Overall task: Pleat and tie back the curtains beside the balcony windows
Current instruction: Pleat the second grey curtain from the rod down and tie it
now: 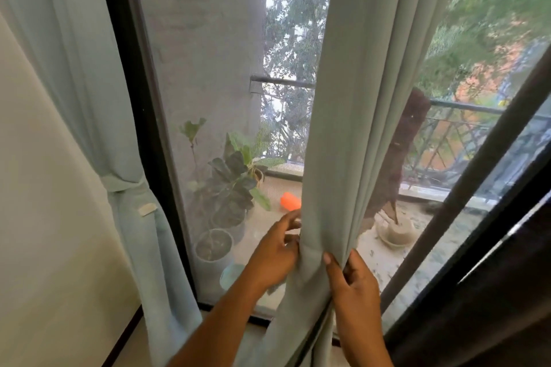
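Observation:
A pale grey-green curtain [357,116] hangs down the middle of the window and is gathered into folds at waist height. My left hand [275,250] pinches its left edge there, fingers curled into the cloth. My right hand [353,280] grips the bunched folds from the right, thumb on the front. At the far left a second curtain [86,98] of the same colour hangs beside the wall, cinched by a matching tie-back band [125,183] with a small white tab [147,209] below it.
A dark window frame [140,128] and mesh screen stand behind the curtains. Potted plants [229,188], an orange object [289,201] and a railing [465,110] sit on the balcony outside. A dark sliding frame [489,176] slants at right. A cream wall [44,217] fills the left.

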